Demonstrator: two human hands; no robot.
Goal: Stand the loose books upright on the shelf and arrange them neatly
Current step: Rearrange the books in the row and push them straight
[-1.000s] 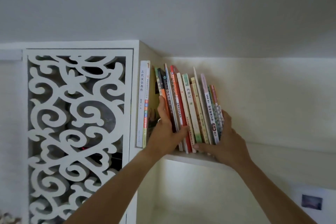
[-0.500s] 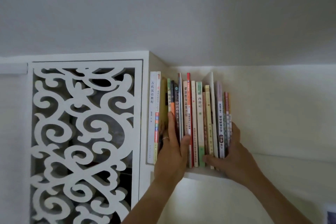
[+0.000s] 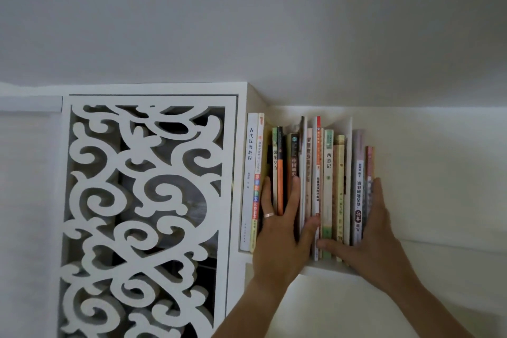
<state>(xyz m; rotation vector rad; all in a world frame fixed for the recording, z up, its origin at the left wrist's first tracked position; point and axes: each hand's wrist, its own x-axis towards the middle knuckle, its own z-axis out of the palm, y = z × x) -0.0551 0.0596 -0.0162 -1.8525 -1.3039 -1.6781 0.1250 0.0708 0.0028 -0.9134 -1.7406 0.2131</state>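
A row of several thin books (image 3: 328,186) stands upright on a high white shelf (image 3: 323,269), just under the ceiling. A white book (image 3: 249,181) and a thin colourful one stand at the far left, against the cabinet side. My left hand (image 3: 279,228), with a ring on one finger, lies spread over the spines of the left books, fingers slipped between them. My right hand (image 3: 367,233) presses flat against the right end of the row, its thumb under the bottom edges. The lower parts of the books behind my hands are hidden.
A white cabinet door with a carved scroll lattice (image 3: 145,214) fills the left. The shelf board runs on to the right along the white wall (image 3: 439,173). The ceiling (image 3: 247,22) hangs close above the books.
The books have gone from leaning left to standing upright, pressed together. My left hand has spread flat over the left spines, and my right hand stays at the row's right end.
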